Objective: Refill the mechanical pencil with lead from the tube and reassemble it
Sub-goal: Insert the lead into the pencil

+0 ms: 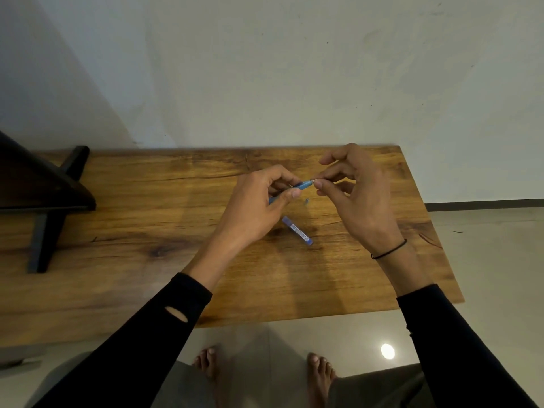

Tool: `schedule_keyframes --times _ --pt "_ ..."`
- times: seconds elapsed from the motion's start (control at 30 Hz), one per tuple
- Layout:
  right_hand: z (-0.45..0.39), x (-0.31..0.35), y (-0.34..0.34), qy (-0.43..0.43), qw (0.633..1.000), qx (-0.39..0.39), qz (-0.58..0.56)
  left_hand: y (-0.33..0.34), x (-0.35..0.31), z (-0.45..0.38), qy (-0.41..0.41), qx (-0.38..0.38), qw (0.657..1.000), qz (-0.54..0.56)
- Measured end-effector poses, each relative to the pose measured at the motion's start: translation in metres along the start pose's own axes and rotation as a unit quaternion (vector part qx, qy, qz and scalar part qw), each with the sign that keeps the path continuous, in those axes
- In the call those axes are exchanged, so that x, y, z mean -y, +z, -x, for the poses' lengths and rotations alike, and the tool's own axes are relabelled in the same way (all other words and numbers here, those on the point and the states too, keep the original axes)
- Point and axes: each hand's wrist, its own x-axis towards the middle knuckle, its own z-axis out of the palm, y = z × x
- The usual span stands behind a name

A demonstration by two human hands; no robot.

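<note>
Blue mechanical pencil (301, 186) held above wooden table (147, 219), barrel clamped in left hand (259, 201); thumb and forefinger of right hand (357, 195) pinched together at its pale upper end. Blue lead tube (297, 231) lying flat on table just below hands; small dark part (307, 200) resting nearby, identity unclear

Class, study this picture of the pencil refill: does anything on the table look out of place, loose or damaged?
One thing: a tiny part lies loose on the wooden table, just below the blue pencil held between the left hand and right hand. It is too small to identify. The lead tube lies intact nearby.
</note>
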Motion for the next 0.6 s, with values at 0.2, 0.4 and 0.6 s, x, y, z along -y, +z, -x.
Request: schedule_keyframes --times 0.2,0.4,0.6 --pt "0.0016 0.0016 0.0032 0.016 1.000 -0.007 -0.005 -0.0003 -0.0001 0.0017 0.019 -0.001 0.999 -0.050" --pt "0.0034 0.0047 0.0055 0.072 0.994 -0.002 -0.078 0.0001 -0.0020 0.0047 0.075 -0.025 0.992 -0.099" --pt "0.0016 0.0034 0.0059 0.098 0.990 0.024 -0.102 -0.0033 -0.0001 0.0042 0.082 -0.028 0.990 -0.114"
